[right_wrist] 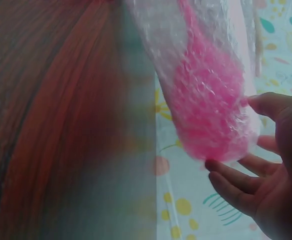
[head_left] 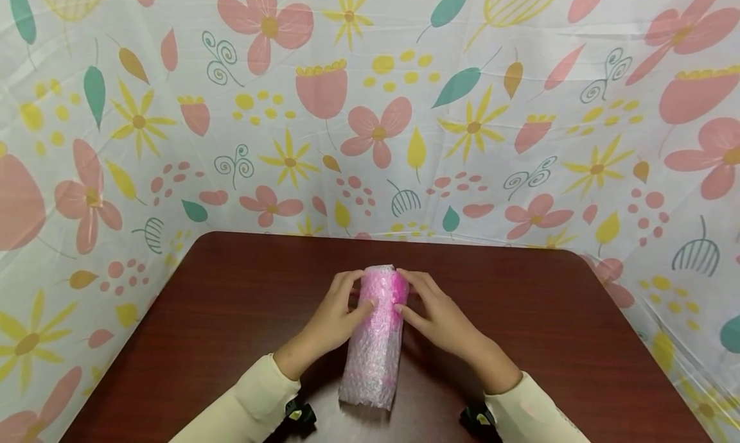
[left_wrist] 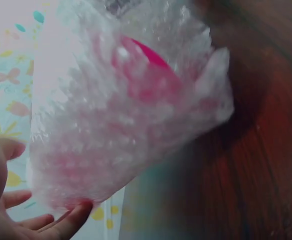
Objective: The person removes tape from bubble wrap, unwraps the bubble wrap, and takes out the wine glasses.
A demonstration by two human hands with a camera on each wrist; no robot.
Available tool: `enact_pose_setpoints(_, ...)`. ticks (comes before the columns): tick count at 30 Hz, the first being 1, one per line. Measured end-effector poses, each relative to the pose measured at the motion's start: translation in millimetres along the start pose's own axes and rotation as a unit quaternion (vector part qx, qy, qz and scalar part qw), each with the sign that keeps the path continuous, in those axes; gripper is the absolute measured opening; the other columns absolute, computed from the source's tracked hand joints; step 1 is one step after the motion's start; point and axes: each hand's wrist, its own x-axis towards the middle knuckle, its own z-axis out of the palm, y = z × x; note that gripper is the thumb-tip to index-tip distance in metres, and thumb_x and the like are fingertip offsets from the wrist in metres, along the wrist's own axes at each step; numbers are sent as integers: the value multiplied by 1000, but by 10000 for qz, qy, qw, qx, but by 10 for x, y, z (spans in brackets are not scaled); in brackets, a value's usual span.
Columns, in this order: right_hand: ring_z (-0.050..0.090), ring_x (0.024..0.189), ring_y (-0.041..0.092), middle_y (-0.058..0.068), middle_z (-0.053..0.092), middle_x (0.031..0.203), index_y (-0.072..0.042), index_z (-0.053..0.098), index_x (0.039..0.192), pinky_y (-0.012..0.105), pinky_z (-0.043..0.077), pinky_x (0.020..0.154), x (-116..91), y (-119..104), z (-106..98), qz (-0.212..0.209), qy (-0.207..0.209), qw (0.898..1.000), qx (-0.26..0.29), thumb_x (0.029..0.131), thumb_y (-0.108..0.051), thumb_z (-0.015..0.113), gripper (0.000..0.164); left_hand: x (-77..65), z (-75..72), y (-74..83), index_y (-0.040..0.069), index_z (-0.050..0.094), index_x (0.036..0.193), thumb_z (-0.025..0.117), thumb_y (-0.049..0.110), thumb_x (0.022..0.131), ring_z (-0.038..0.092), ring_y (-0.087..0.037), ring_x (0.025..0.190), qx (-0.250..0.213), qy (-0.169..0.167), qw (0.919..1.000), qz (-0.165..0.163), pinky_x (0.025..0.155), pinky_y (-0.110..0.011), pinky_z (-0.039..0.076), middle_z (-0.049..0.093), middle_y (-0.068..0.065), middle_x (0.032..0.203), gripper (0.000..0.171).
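Nearest, two cream sleeves reached in over the dark red-brown table, with a small black device beside each cuff. Between them was a bundle in bubble wrap, about midway between the table's left and right edges, its length running toward the far edge. Its near end looked crumpled in the left wrist view. I could not tell whether its underside touched the surface.

Farther along, the left hand gripped the bundle from the left, thumb on top and fingers curved at the far end. The right hand held it from the right, thumb and bent fingers touching the wrap. Between the hands, a bright pink thing showed through, broad at the bundle's far end and narrowing back.

Beyond the table's rounded far corners hung a white cloth printed with flowers and leaves.
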Motion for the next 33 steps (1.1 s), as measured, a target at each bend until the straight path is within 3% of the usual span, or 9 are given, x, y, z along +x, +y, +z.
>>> enact_pose_setpoints(6,61,124,22,8,44,147,-16,37,154,44,54,99,18,-24,15,-364,583,9976,75,93,-22,74,72,9,0,-1,20,44,144,65,28,99,55,-26,120,-631,568,9964,-53,81,-27,56,41,-11,143,50)
enact_pose_setpoints(10,62,124,27,11,43,148,-11,41,151,44,55,98,26,-47,36,-487,909,9940,364,90,-15,77,71,29,-3,-2,17,43,144,69,24,96,55,-24,120,-962,683,9928,-189,89,-31,54,50,-9,138,55)
enact_pose_setpoints(16,61,123,31,13,45,144,-6,45,147,42,55,96,45,-94,60,-627,1289,9874,665,87,-7,78,68,51,-11,12,20,34,155,63,32,99,54,-27,129,-1284,329,9895,-571,103,-45,50,54,-10,143,63)
enact_pose_setpoints(21,60,123,27,12,46,142,-6,49,143,39,56,96,48,-140,66,-677,1410,9847,775,87,-5,78,63,50,-19,11,22,21,160,55,42,103,55,-31,132,-1772,-66,9807,-824,104,-50,50,49,-14,153,69)
enact_pose_setpoints(25,56,125,24,12,47,141,-6,52,139,35,55,98,43,-167,61,-769,1535,9829,673,86,-6,79,60,51,-35,21,22,19,160,54,45,102,57,-31,129,-1865,-81,9782,-905,103,-49,51,50,-16,151,72)
enact_pose_setpoints(30,54,120,24,13,50,138,-7,55,137,19,45,101,41,-187,56,-903,1783,9791,383,83,-6,82,60,55,-60,56,25,24,158,55,41,103,60,-28,122,-2014,-45,9761,-820,99,-45,53,55,-14,145,66)
enact_pose_setpoints(33,56,114,28,13,53,131,-5,57,133,16,43,100,39,-194,53,-932,1925,9762,363,83,-3,81,56,57,-66,75,25,26,157,57,37,103,61,-27,118,-2041,-14,9762,-738,96,-43,54,57,-14,140,64)
